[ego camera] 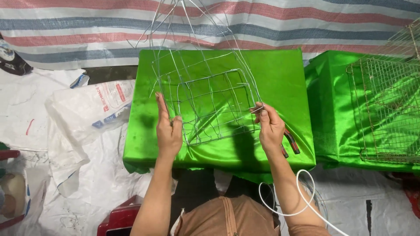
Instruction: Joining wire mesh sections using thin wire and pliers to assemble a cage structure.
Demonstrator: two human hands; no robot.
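Two hands hold a wire frame point(210, 102) over a green cloth-covered box point(280, 70).
Left hand point(168, 131) grips the frame's left side; right hand point(270, 126) pinches a wire end, likely mid-weave; pliers point(291, 142) lie near the front right corner.

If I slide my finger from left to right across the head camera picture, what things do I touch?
White plastic sack → left hand → wire frame → right hand → red-handled pliers → wire mesh basket
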